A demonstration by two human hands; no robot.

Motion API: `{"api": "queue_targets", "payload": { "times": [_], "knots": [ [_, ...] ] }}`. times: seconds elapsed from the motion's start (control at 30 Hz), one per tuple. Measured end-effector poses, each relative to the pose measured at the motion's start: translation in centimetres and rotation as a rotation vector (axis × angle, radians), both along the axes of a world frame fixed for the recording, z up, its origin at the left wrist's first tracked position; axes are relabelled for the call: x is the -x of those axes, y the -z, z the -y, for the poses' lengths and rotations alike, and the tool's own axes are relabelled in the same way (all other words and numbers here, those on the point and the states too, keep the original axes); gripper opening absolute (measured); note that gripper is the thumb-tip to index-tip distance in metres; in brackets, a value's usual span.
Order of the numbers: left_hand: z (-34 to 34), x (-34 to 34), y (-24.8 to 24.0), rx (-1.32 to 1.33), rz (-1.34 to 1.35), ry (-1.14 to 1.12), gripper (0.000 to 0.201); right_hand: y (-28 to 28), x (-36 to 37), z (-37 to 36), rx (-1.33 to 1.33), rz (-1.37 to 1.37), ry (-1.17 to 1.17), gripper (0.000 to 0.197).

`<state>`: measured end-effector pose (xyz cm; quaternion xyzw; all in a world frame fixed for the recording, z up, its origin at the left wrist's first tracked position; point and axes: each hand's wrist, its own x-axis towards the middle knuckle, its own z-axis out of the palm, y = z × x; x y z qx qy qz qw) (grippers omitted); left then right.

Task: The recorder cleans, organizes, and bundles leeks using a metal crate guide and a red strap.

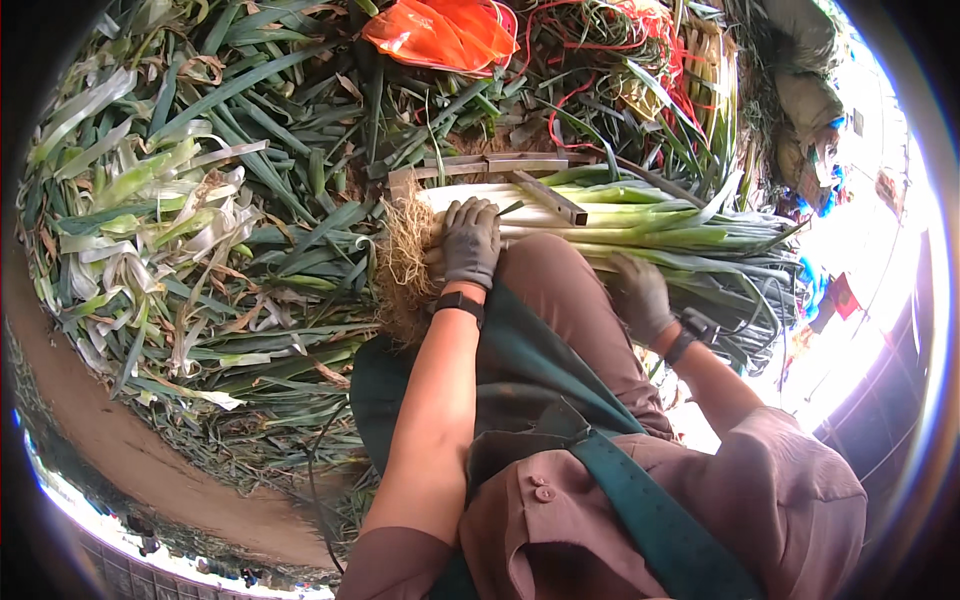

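The left hand (472,242) lies on the leeks (622,216) beside their roots (404,245), fingers together; the right hand (643,296) is blurred near the leaves (735,252); whether they grip, I cannot tell.

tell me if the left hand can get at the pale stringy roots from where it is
Probably yes: the gloved left hand rests on the white stalks right beside the roots, and nothing visible stands between them.
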<state>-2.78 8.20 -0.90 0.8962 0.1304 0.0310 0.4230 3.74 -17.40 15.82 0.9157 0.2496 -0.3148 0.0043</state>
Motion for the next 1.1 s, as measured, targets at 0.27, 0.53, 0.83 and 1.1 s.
{"api": "queue_targets", "payload": {
  "times": [0.27, 0.53, 0.83, 1.1],
  "knots": [
    [-0.7, -1.7, -3.0, 0.780, -0.208, -0.480, 0.018, 9.8, -13.2, -19.9, -0.116, -0.247, 0.039, 0.034],
    [-1.7, -3.2, -3.6, 1.167, -0.144, -0.789, 0.021, 29.5, -13.0, -24.7, -0.161, -0.525, 0.338, 0.032],
    [-3.4, -4.0, -2.8, 0.659, -0.498, -0.840, 0.029, 19.5, -9.9, -21.6, -0.513, -0.158, -0.084, 0.019],
    [-3.4, -4.9, -4.5, 0.112, -0.743, -0.469, 0.037, 14.8, -7.5, -20.4, -0.664, -0.488, 0.274, 0.015]
  ]
}}
